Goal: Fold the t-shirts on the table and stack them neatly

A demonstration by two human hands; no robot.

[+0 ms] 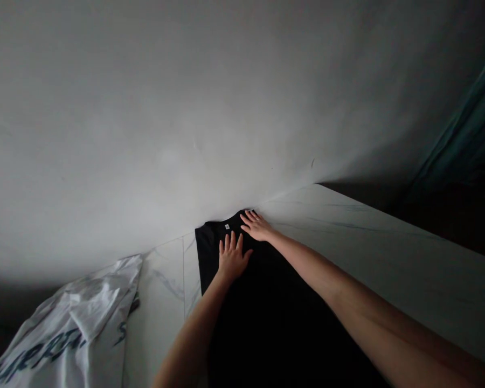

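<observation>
A black shirt [275, 307] lies spread out on a white marble-patterned table [347, 226], its neckline at the far end by the wall. A small pale label [227, 227] shows inside the collar. My left hand [231, 260] rests on the upper part of the cloth, fingers stretched and apart. Farther up and to the right, my right hand [256, 224] presses flat near the shirt's far right corner, fingers spread. Neither hand grips the fabric. My forearms cover parts of the shirt's sides.
A white garment or cloth with dark lettering [81, 334] lies crumpled at the table's left side. Behind the table rises a plain grey wall [210, 108]. Dark teal fabric [464, 129] hangs at the right, past the table's slanting edge.
</observation>
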